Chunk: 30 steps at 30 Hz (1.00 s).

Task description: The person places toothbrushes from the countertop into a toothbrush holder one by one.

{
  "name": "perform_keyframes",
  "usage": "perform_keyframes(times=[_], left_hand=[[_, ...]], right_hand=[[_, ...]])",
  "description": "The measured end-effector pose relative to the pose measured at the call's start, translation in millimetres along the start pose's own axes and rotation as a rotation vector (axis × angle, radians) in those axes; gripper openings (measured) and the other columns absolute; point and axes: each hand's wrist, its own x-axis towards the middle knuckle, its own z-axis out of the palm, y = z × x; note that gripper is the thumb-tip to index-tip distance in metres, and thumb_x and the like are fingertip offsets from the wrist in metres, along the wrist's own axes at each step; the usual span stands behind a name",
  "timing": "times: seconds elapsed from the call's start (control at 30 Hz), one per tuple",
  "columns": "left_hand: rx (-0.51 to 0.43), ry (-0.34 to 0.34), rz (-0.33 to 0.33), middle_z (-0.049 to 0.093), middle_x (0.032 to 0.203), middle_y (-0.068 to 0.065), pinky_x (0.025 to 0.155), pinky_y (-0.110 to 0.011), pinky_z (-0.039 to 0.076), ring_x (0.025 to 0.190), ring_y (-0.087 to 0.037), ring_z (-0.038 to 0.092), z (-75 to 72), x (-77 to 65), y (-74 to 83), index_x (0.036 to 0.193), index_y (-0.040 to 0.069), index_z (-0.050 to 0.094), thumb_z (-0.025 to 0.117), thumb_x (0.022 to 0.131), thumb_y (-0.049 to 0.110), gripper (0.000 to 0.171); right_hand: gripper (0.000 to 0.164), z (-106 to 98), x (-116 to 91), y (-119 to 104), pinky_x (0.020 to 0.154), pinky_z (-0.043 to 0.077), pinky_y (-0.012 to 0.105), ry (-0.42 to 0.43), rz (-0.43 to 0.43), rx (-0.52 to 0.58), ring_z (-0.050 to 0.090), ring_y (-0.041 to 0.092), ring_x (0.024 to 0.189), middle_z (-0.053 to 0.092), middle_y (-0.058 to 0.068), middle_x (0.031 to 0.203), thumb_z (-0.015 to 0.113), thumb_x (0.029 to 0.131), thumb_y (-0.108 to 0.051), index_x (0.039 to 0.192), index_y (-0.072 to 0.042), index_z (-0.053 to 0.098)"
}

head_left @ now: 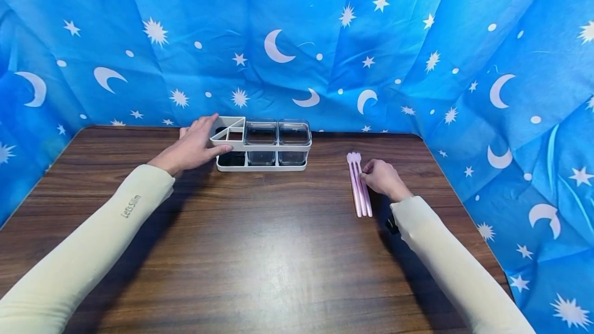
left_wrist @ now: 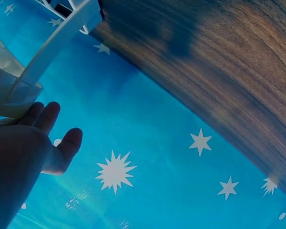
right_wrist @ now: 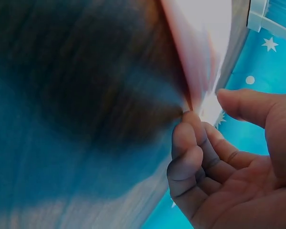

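Observation:
A light-coloured, two-tier organizer rack (head_left: 260, 147) with clear square containers (head_left: 293, 133) stands near the table's back edge. My left hand (head_left: 197, 140) grips its left end, thumb across the front rail and fingers toward the back corner. In the left wrist view, fingers of the left hand (left_wrist: 52, 126) bend close under the rack's pale end (left_wrist: 52, 47). Three slim pink sticks with wider heads (head_left: 356, 184) lie side by side at the right. My right hand (head_left: 382, 177) pinches the rightmost by its upper part. The right wrist view shows the pink sticks (right_wrist: 200, 43) blurred beyond the right fingertips.
Wood-grain table (head_left: 260, 251) under both arms, with shadows beside the sleeves. A blue curtain (head_left: 209, 55) with white moons and stars hangs right behind the table and along its right side. A small black thing (head_left: 392, 224) shows at the right cuff.

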Motion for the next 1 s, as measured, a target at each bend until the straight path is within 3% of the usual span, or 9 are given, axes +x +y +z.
perform_keyframes(times=[0.7, 1.0], left_hand=[[0.031, 0.000, -0.001, 0.027, 0.145, -0.026, 0.094, -0.059, 0.018, 0.133, -0.039, 0.023, -1.4, -1.4, 0.0, 0.147, -0.003, 0.017, 0.057, 0.086, 0.059, 0.096], [0.030, 0.009, 0.008, 0.029, 0.144, -0.026, 0.096, -0.060, 0.015, 0.133, -0.039, 0.024, -2.2, -0.4, 2.1, 0.147, -0.004, 0.019, 0.059, 0.086, 0.057, 0.095]], right_hand=[[0.017, 3.6, 0.4, -1.0, 0.073, 0.044, 0.042, 0.026, 0.007, -0.023, 0.056, 0.027, 0.074, 0.063, 0.009, 0.078, 0.060, 0.091, -0.015, 0.086, -0.001, 0.067], [0.027, 0.8, 5.1, 1.8, 0.064, 0.038, 0.037, -0.014, 0.150, 0.009, 0.053, 0.025, 0.067, 0.056, 0.006, 0.064, 0.064, 0.089, -0.023, 0.069, -0.005, 0.064]])
